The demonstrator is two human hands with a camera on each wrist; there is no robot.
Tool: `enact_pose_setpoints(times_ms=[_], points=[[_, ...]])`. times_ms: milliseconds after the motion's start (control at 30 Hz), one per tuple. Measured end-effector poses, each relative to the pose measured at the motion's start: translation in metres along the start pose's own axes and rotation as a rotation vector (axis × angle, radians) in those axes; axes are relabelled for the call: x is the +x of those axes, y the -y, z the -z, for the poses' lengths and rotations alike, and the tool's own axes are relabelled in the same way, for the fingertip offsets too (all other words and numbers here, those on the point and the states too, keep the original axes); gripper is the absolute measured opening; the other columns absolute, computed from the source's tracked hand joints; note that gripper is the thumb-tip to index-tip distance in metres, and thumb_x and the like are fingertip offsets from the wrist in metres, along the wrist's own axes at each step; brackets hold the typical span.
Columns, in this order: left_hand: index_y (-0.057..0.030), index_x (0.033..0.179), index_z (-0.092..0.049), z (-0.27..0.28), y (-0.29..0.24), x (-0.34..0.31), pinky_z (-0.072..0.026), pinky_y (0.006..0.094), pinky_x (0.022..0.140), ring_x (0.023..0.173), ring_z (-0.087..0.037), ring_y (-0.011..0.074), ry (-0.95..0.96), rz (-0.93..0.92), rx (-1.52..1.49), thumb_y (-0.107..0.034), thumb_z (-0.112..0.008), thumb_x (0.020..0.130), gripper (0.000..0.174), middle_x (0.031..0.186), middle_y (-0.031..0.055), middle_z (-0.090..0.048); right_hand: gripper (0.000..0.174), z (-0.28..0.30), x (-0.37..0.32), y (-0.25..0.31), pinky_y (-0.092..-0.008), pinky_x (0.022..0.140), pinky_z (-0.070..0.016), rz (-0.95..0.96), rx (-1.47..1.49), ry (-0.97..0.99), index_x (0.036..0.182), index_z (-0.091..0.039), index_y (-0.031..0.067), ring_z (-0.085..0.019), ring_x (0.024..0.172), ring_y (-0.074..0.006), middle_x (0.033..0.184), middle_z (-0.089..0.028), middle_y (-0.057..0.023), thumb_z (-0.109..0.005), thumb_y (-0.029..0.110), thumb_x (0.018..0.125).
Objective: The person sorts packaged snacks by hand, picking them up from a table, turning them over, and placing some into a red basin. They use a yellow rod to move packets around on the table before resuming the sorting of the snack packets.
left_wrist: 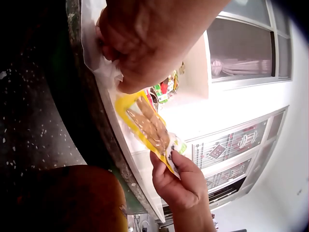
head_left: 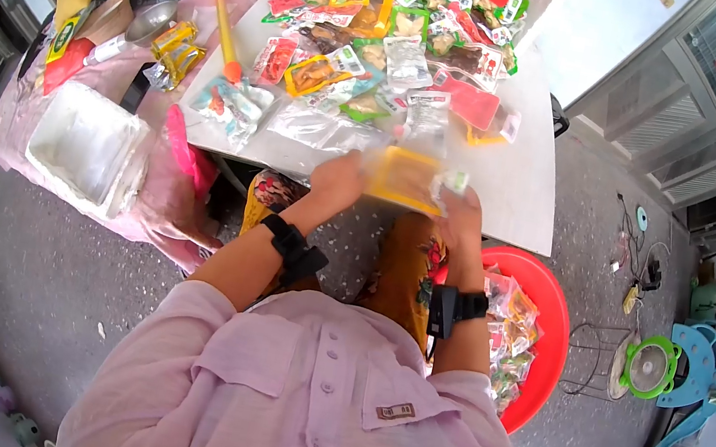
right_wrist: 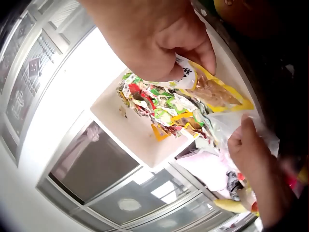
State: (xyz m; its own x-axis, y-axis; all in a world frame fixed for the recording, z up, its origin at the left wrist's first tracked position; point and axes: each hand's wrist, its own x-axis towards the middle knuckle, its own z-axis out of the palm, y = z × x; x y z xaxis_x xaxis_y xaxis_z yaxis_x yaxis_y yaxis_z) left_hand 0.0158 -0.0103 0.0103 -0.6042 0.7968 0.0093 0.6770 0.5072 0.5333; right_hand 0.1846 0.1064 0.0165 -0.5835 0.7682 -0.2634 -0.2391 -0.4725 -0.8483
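Observation:
My right hand (head_left: pixel 462 214) pinches one end of a yellow-edged food packet (head_left: pixel 405 177), its clear window showing brown pieces. The packet is blurred in the head view but plain in the left wrist view, where the right hand (left_wrist: pixel 179 187) has thumb and fingers on its white printed end. My left hand (head_left: pixel 336 184) is at the packet's other end. In the right wrist view the left hand (right_wrist: pixel 251 147) pinches a clear plastic bag (right_wrist: pixel 227 126), thumb uppermost. The packet (right_wrist: pixel 217 94) lies right at the bag's edge in that view.
A heap of mixed food packets (head_left: pixel 410 24) covers the far part of the white table (head_left: pixel 520 189). Clear bags (head_left: pixel 322 129) lie near its front edge. A red basin (head_left: pixel 553 351) with packets stands low at right; a white foam box (head_left: pixel 87 145) sits at left.

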Motion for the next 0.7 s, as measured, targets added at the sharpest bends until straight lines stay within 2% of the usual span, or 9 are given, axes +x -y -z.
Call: enact_pose_setpoints(times_ms=[100, 233, 333, 500, 600, 700], points=[[-0.0031, 0.086, -0.047, 0.005, -0.004, -0.003, -0.0402, 0.042, 0.067, 0.077, -0.053, 0.0338, 0.04, 0.002, 0.0, -0.026, -0.047, 0.072, 0.027, 0.079, 0.0169, -0.056, 0.02, 0.01, -0.017, 0.009, -0.0312, 0.052, -0.0507, 0.041, 0.025, 0.018, 0.095, -0.049, 0.0013, -0.058, 0.072, -0.021, 0.086, -0.056, -0.0093, -0.045, -0.001, 0.075], [-0.0021, 0.087, -0.047, 0.009, -0.01, -0.006, -0.0396, 0.0426, 0.068, 0.078, -0.053, 0.0345, 0.074, 0.0, -0.004, -0.026, -0.045, 0.073, 0.028, 0.081, 0.0172, -0.056, 0.02, 0.011, -0.015, 0.015, -0.0313, 0.052, -0.0507, -0.019, -0.044, 0.064, 0.095, -0.049, 0.0013, -0.058, 0.073, -0.0207, 0.087, -0.056, -0.0093, -0.046, -0.001, 0.076], [-0.0044, 0.083, -0.048, 0.001, -0.007, -0.008, -0.0409, 0.0412, 0.065, 0.076, -0.054, 0.0332, -0.006, -0.02, -0.038, -0.025, -0.051, 0.07, 0.025, 0.077, 0.0158, -0.056, 0.02, 0.01, 0.002, 0.016, -0.0318, 0.052, -0.0503, -0.083, -0.139, 0.092, 0.096, -0.048, 0.0017, -0.057, 0.073, -0.0204, 0.087, -0.056, -0.0091, -0.047, 0.001, 0.076], [-0.0044, 0.08, -0.047, -0.002, -0.009, -0.018, -0.0404, 0.0421, 0.062, 0.073, -0.052, 0.0346, -0.049, -0.091, -0.115, -0.019, -0.049, 0.071, 0.018, 0.075, 0.0169, -0.054, 0.021, 0.002, 0.019, 0.01, -0.0339, 0.056, -0.049, -0.148, -0.136, 0.076, 0.096, -0.048, 0.0049, -0.056, 0.077, -0.0203, 0.089, -0.056, -0.0073, -0.049, 0.004, 0.075], [-0.005, 0.079, -0.047, -0.004, -0.01, -0.027, -0.0403, 0.042, 0.06, 0.072, -0.052, 0.0346, -0.144, -0.172, -0.166, -0.016, -0.047, 0.072, 0.013, 0.072, 0.017, -0.053, 0.021, -0.02, 0.004, 0.001, -0.0351, 0.058, -0.0483, -0.166, -0.026, 0.01, 0.096, -0.047, 0.0073, -0.055, 0.079, -0.0204, 0.089, -0.055, -0.0059, -0.05, 0.004, 0.075], [-0.0057, 0.078, -0.048, -0.01, -0.005, -0.029, -0.0404, 0.0424, 0.058, 0.07, -0.052, 0.0343, -0.235, -0.24, -0.182, -0.015, -0.047, 0.072, 0.011, 0.07, 0.0169, -0.053, 0.021, -0.032, 0.001, -0.039, -0.0345, 0.058, -0.0474, -0.112, 0.123, 0.03, 0.098, -0.046, 0.0083, -0.055, 0.078, -0.0193, 0.089, -0.054, -0.0059, -0.047, 0.006, 0.077]])
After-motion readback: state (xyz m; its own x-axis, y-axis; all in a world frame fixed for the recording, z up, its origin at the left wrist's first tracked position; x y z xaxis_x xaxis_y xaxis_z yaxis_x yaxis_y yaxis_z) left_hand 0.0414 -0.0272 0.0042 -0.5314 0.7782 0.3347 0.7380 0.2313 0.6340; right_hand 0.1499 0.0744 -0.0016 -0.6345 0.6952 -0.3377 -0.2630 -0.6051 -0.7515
